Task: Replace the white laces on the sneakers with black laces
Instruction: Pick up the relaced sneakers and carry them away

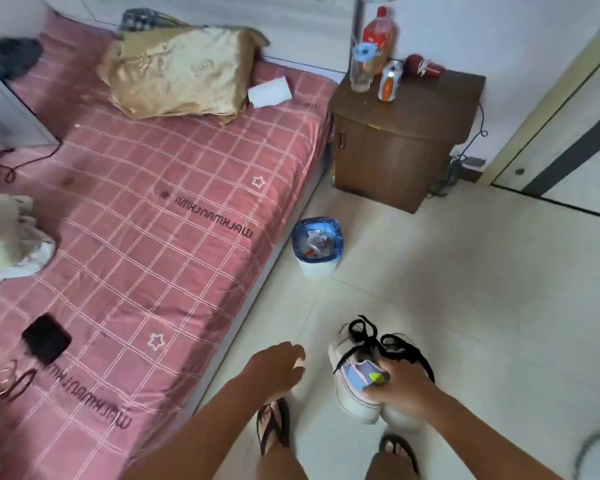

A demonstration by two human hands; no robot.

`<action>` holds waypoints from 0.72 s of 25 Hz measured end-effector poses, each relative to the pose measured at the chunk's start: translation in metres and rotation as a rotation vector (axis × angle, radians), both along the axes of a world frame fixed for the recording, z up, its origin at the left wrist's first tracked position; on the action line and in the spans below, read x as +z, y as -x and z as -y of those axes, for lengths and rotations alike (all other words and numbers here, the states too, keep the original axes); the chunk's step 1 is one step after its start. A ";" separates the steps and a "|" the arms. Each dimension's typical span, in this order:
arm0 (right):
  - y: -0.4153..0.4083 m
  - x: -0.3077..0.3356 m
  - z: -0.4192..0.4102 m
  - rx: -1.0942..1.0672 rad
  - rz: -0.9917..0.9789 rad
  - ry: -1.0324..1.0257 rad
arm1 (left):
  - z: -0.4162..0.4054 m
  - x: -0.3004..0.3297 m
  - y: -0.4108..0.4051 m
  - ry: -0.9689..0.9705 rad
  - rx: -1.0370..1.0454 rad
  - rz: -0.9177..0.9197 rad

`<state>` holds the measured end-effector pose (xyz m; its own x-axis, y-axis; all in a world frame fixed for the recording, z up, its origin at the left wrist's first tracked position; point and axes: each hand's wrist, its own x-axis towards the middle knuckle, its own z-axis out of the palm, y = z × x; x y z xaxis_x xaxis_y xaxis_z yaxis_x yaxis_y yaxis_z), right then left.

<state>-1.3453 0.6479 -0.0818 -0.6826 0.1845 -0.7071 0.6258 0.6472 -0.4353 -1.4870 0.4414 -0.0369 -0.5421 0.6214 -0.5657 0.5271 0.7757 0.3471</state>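
Black laces point(388, 341) are threaded on the pair of white sneakers point(357, 386), which sit at about five o'clock from the middle of the scene, held above the pale tiled floor point(464, 289). The right hand point(400, 384) grips the pair from above, fingers curled over the heel ends, the thumb against a blue and lilac side panel; the loose lace ends and loops stand up and spill over the knuckles. The left hand point(277, 368), at six o'clock, hangs just beside the sneakers without touching them; something small and white shows at its fingertips, but whether the fingers are clenched round it cannot be told. Both feet wear dark flip-flops point(272, 427). A blue-lined waste bin point(317, 245) stands at the centre, against the edge of the bed with its pink checked sheet point(153, 202) at nine o'clock. A brown bedside cabinet point(402, 140) at one o'clock carries bottles and a can.
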 end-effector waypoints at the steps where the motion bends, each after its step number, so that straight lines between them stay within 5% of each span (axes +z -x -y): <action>1: 0.005 0.028 0.002 0.073 -0.029 -0.038 | 0.014 0.031 -0.001 -0.005 0.030 -0.057; 5: 0.017 0.090 0.019 0.376 -0.204 -0.150 | 0.064 0.102 -0.056 -0.151 0.405 -0.258; 10: -0.004 0.130 0.051 0.756 -0.359 -0.142 | 0.092 0.128 -0.179 -0.254 0.905 -0.184; 14: -0.033 0.160 0.118 1.036 -0.400 -0.089 | 0.118 0.148 -0.272 -0.262 1.214 -0.316; 18: -0.090 0.174 0.217 1.313 -0.287 -0.010 | 0.144 0.153 -0.364 -0.385 1.241 -0.303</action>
<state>-1.2556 0.4310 0.0925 -0.4803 -0.7116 -0.5128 -0.5673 0.6979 -0.4371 -1.1233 0.2977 0.1160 -0.9335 -0.2801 -0.2239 -0.3573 0.6746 0.6459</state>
